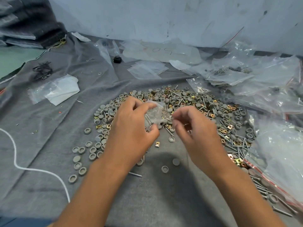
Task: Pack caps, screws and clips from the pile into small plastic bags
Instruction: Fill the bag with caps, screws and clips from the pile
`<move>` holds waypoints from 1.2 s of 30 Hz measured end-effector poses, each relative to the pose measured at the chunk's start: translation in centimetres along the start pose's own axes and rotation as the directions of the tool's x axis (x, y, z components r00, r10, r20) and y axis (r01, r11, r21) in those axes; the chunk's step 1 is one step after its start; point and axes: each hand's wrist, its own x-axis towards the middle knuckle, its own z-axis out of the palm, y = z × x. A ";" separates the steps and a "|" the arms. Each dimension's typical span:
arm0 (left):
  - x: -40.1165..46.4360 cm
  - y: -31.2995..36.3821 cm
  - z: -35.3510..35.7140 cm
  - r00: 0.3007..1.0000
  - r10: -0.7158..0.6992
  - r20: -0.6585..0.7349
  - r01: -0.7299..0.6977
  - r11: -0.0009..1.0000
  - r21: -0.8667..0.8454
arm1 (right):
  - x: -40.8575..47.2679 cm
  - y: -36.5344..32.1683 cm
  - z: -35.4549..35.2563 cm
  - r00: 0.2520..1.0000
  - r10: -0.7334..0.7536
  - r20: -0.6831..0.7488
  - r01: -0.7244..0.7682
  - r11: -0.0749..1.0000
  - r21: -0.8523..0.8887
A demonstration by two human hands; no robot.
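Note:
A ring-shaped pile (188,102) of grey round caps, long screws and brass clips lies on grey cloth. My left hand (131,128) grips a small clear plastic bag (156,113) above the pile; screws and other parts show inside it. My right hand (195,128) is close beside the bag on its right, fingers curled, blurred by motion; its fingertips meet at the bag's edge, and I cannot make out whether they pinch it. Loose caps (91,149) are scattered to the left of my left forearm.
Empty small bags (147,69) are stacked at the back centre. Large clear bags (262,82) with packed parts fill the right side. A folded bag (55,90) and black ties (42,70) lie at the left. A white cord (32,169) crosses the cloth. A wall stands behind.

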 end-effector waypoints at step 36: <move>0.4 1.3 -0.1 0.988 -0.137 -0.073 0.110 0.949 -0.295 | 0.5 2.3 1.0 0.910 0.384 0.154 -0.221 0.766 -0.603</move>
